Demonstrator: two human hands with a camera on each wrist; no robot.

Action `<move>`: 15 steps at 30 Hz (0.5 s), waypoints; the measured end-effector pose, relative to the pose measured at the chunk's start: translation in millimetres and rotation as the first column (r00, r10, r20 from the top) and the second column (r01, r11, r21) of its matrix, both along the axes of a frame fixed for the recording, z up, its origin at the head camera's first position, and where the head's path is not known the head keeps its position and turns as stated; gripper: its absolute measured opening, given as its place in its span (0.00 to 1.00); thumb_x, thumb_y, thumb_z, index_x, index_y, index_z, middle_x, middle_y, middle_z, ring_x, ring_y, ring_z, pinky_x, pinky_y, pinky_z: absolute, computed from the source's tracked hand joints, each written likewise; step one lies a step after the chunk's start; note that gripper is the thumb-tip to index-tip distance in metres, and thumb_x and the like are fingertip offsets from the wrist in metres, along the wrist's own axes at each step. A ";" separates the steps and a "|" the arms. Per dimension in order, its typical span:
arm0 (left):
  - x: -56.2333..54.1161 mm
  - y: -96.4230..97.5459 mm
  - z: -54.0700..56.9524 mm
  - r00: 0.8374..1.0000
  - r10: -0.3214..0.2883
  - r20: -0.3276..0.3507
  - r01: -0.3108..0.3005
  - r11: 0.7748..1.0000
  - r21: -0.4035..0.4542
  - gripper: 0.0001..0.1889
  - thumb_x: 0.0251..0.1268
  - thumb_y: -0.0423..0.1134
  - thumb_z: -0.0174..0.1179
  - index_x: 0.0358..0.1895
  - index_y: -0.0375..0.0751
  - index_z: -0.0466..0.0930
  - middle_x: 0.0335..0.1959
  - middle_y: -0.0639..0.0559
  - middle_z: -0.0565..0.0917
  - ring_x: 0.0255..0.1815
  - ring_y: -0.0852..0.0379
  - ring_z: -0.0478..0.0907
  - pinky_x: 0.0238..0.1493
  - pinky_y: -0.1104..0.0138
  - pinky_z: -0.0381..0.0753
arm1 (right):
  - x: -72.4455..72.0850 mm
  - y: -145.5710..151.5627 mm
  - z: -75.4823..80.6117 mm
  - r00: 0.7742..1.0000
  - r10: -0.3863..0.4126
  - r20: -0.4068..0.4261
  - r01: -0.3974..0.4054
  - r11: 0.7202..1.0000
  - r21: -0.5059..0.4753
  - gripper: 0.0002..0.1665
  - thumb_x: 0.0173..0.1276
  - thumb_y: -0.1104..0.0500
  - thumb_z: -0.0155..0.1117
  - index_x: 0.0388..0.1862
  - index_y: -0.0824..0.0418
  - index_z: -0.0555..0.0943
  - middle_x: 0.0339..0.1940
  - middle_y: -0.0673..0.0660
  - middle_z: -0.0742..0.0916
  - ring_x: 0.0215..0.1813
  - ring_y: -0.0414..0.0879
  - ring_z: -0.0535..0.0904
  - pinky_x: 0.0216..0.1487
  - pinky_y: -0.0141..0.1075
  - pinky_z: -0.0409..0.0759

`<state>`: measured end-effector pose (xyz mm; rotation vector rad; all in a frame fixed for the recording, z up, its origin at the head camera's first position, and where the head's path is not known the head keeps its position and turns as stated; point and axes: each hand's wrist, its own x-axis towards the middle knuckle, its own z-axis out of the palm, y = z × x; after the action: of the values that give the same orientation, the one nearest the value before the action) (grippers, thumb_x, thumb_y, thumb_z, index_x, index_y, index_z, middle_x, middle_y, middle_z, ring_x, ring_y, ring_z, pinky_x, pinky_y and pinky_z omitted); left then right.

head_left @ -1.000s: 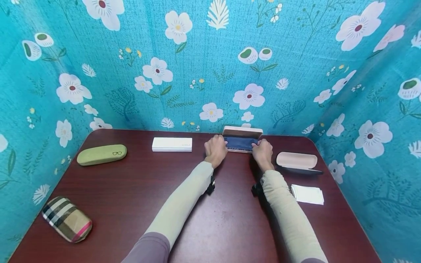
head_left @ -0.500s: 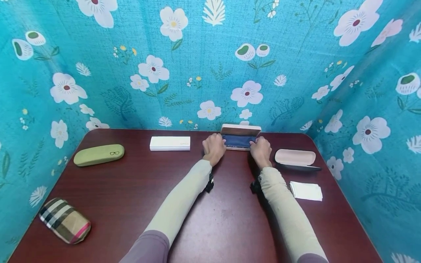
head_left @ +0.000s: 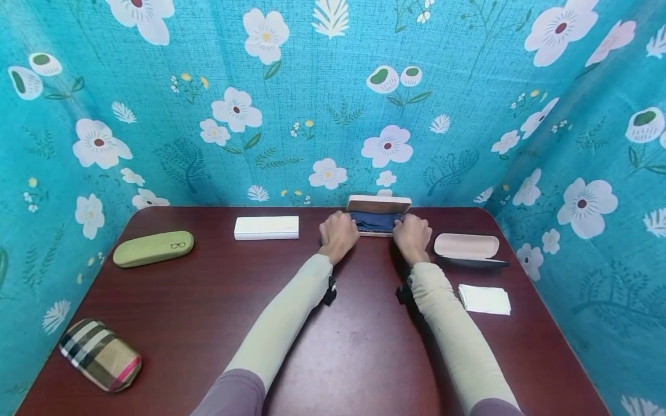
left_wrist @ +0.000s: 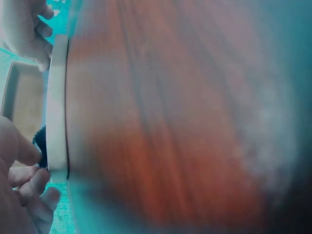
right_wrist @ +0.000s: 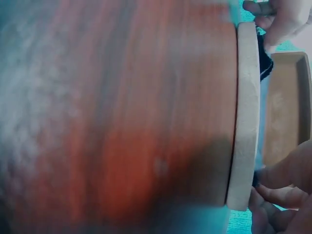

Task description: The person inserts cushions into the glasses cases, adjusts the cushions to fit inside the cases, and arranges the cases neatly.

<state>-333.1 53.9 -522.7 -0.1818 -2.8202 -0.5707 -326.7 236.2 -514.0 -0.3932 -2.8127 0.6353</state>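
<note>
We see the blue cloth (head_left: 376,221) stretched sideways between the left hand (head_left: 339,234) and right hand (head_left: 413,236), each pinching one end, in the open case (head_left: 378,200).

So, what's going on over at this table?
A person is handling a dark blue cloth at an open case by the table's back edge. The left hand pinches one end of the cloth and the right hand the other. The case's lid is raised behind it. A green case, a white box and a plaid pouch lie to the left; another open case and a white cloth lie to the right.
</note>
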 end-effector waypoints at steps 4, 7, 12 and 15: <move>0.0 -3.1 5.3 1.000 -0.015 -0.003 0.015 1.000 -0.024 0.19 0.64 0.40 0.63 0.13 0.49 0.74 0.20 0.54 0.79 0.26 0.55 0.77 0.24 0.59 0.76 | 0.8 -1.0 2.7 0.999 0.024 -0.021 -0.024 1.000 0.009 0.14 0.72 0.58 0.61 0.40 0.67 0.88 0.41 0.69 0.89 0.50 0.69 0.81 0.56 0.60 0.74; -1.0 -2.2 7.2 1.000 -0.019 -0.009 0.019 1.000 -0.002 0.21 0.64 0.38 0.63 0.12 0.50 0.70 0.17 0.55 0.75 0.23 0.57 0.74 0.22 0.60 0.74 | 2.1 -0.1 4.9 0.999 0.026 -0.040 -0.027 1.000 -0.007 0.15 0.72 0.59 0.59 0.32 0.67 0.87 0.37 0.69 0.89 0.47 0.68 0.83 0.52 0.59 0.78; -1.4 -1.6 8.7 0.998 0.002 0.061 -0.009 0.995 0.100 0.16 0.65 0.38 0.64 0.18 0.48 0.77 0.20 0.55 0.80 0.25 0.55 0.78 0.32 0.57 0.79 | 7.2 2.9 4.2 0.996 0.016 -0.086 -0.019 0.999 -0.039 0.14 0.70 0.61 0.57 0.35 0.66 0.88 0.39 0.70 0.89 0.46 0.67 0.82 0.48 0.58 0.80; -0.5 -2.8 8.0 0.991 -0.010 0.131 -0.012 0.985 0.170 0.12 0.66 0.42 0.67 0.23 0.48 0.86 0.26 0.55 0.87 0.33 0.52 0.84 0.40 0.54 0.82 | 11.6 4.9 1.9 0.995 0.015 -0.097 -0.019 0.999 -0.042 0.15 0.70 0.61 0.56 0.43 0.66 0.89 0.42 0.70 0.89 0.47 0.66 0.81 0.49 0.58 0.79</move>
<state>-333.6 51.1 -514.7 -0.1136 -2.8774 -0.8492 -315.1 241.1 -512.1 -0.3370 -2.7179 0.6995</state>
